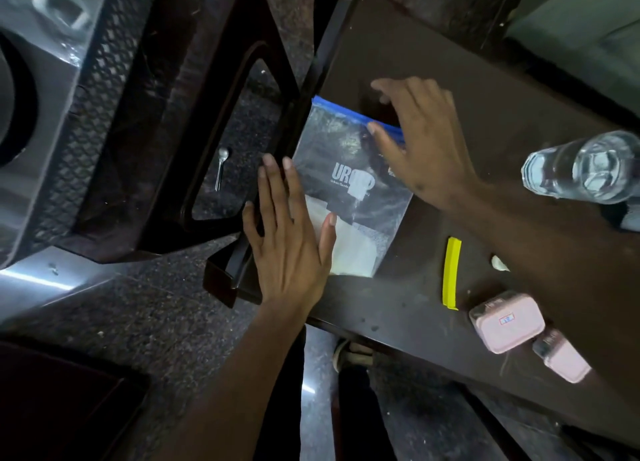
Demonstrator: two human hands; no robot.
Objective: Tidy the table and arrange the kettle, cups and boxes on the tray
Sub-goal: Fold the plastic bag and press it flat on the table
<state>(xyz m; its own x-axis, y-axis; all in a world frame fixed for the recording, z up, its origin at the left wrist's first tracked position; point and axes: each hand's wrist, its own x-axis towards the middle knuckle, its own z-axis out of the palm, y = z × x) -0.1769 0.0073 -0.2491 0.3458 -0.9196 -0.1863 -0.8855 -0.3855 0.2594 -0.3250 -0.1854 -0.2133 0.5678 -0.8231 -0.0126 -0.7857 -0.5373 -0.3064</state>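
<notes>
Head view, two hands [291, 242] flat on one plastic bag [356, 190], two pink boxes [507, 322]

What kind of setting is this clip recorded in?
Probably a home dining or kitchen area: a dark wooden table holding a water glass and small pink boxes, a spoon on the speckled stone floor.

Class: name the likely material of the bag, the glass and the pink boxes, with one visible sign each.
Bag: thin clear plastic, glossy; the table shows through.
Glass: clear glass or hard plastic, bright reflections.
Pink boxes: probably matte plastic, moulded rounded corners.
</notes>
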